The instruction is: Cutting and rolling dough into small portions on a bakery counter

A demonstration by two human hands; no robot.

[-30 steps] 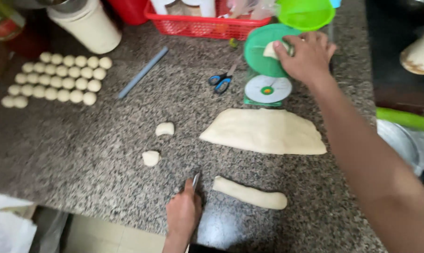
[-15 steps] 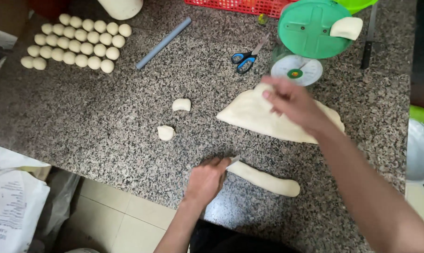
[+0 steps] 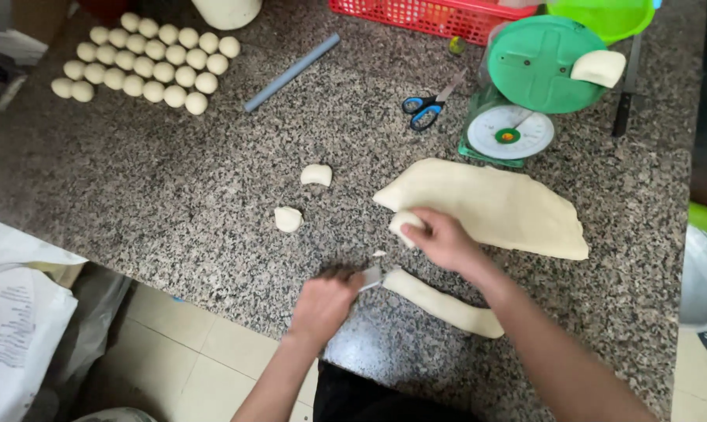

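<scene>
So the dough strip [image 3: 444, 302] is lying near the front edge of the speckled granite worktop [image 3: 174, 203], running from the middle out to the right. The left hand [image 3: 322, 303] is curled shut around a small metal blade [image 3: 371, 277], and the blade's tip sits right at the left end of the strip. There's a tiny crumb of dough [image 3: 379, 253] just above that spot.

The right hand [image 3: 441, 238] is just behind the strip, fingers pinched around a small cut piece of dough [image 3: 406, 225], and it's over the near corner of the big flat dough slab [image 3: 490, 205], which spreads out to the right behind the strip.

Going left from there, two loose dough lumps [image 3: 289, 219] sit apart from each other on the bare stone, one nearer the front and one further back.

Further back is a green kitchen scale [image 3: 517, 94] with a round dial, and one dough piece [image 3: 598, 68] is resting on the right side of its pan. Blue-handled scissors [image 3: 426, 108] are just left of the scale, and a grey-blue rod [image 3: 292, 72] lies at an angle left of those. Far back left there's a neat cluster of dough balls [image 3: 146, 68] in rows. A red basket [image 3: 439, 16] and a lime green bowl [image 3: 603, 16] sit along the back edge. Printed paper sacks [image 3: 17, 312] are down off the left side, below the worktop.
</scene>
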